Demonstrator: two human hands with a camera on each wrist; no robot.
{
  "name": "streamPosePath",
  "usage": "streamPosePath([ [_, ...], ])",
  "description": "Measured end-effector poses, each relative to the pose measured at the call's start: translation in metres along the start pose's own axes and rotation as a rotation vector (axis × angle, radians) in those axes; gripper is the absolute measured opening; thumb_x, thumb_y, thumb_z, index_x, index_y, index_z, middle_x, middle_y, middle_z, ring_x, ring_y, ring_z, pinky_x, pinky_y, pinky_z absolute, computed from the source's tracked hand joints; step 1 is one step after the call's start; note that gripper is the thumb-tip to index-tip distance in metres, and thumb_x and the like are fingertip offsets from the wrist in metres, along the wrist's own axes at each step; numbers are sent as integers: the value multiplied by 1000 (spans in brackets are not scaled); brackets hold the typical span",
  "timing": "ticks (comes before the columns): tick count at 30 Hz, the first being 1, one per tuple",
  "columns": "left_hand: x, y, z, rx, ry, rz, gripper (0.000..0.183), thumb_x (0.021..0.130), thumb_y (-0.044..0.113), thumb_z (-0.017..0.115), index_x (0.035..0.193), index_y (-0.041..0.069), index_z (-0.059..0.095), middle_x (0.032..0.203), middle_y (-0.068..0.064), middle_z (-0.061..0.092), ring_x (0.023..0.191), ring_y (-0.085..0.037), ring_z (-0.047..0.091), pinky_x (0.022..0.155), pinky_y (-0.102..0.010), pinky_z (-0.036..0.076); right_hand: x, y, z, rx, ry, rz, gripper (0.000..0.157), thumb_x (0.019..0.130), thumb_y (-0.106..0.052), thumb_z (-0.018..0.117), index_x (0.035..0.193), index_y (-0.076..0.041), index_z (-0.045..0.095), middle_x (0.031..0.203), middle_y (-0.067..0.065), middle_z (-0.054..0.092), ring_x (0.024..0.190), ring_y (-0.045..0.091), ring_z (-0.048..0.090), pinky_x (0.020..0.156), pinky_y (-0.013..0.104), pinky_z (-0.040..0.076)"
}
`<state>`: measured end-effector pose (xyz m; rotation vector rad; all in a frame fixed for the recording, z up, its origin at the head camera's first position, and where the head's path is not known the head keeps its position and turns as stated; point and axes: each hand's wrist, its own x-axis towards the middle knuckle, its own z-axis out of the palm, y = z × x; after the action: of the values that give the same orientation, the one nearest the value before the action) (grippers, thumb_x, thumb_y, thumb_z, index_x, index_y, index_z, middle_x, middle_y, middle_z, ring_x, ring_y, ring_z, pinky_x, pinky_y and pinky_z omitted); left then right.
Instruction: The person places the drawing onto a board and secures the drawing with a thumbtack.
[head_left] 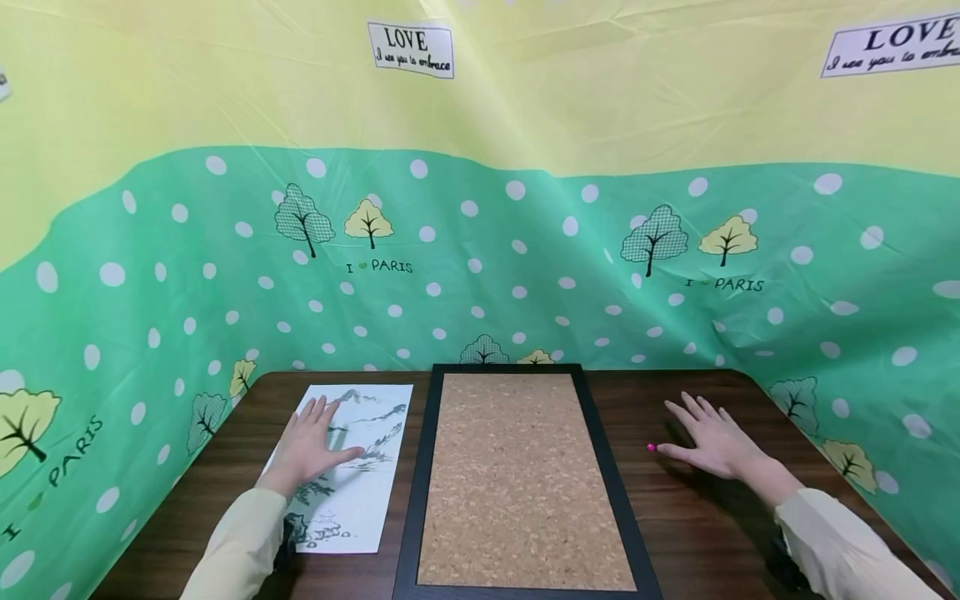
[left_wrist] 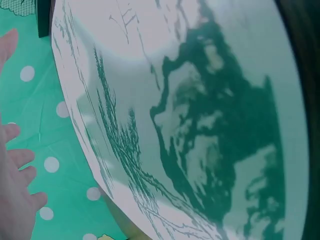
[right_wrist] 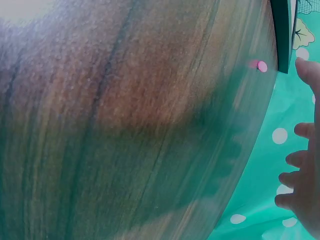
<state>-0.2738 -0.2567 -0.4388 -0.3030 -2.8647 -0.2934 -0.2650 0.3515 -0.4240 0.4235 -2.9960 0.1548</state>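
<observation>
A black-framed cork board [head_left: 525, 483] lies in the middle of the dark wooden table. To its left is a white sheet with an ink landscape painting [head_left: 367, 500], which fills much of the left wrist view. My left hand [head_left: 306, 442], fingers spread, is over the upper left part of this sheet and hides some of it. On the right side my right hand [head_left: 716, 442] is held above the table with its fingers straight and apart, holding nothing. A small pink push pin [right_wrist: 262, 66] sits on the tabletop; in the head view it appears just beyond my right thumb tip.
The brown table [head_left: 690, 533] has rounded far corners. Behind and around it hangs a green and yellow curtain [head_left: 517, 267] with white dots and printed trees. The board's far edge reaches the table's back edge.
</observation>
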Motion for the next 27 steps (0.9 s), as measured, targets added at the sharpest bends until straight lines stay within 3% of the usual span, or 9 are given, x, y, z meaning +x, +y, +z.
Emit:
streamPosePath([
  [5, -3, -6, -2, -81, -24, -38, 97, 72, 64, 58, 136, -5, 33, 138, -32, 28, 125, -47, 27, 98, -59, 25, -2, 1, -1, 50, -5, -15, 82, 81, -53, 57, 133, 7, 37, 136, 36, 27, 121, 54, 26, 95, 62, 24],
  [10, -8, -11, -10, -220, -68, -131, 97, 74, 64, 57, 137, -5, 30, 136, -31, 32, 122, -48, 31, 93, -60, 31, -4, 3, 1, 72, 10, -20, 81, 82, -52, 56, 132, 9, 36, 133, 35, 32, 119, 52, 32, 92, 60, 30],
  [21, -18, -25, -22, -353, -125, -245, 95, 78, 60, 57, 138, -8, 27, 136, -33, 30, 123, -50, 27, 93, -62, 29, -6, 0, 5, 139, 45, 17, 69, 87, -47, 53, 125, 10, 44, 123, 35, 44, 112, 50, 40, 87, 59, 35],
  [27, -23, -31, -27, -418, -182, -325, 97, 79, 58, 57, 137, -11, 22, 137, -35, 25, 123, -50, 26, 94, -61, 28, -2, -3, 9, 241, 77, 7, 57, 87, -37, 57, 117, 11, 50, 115, 31, 52, 104, 45, 49, 83, 55, 40],
])
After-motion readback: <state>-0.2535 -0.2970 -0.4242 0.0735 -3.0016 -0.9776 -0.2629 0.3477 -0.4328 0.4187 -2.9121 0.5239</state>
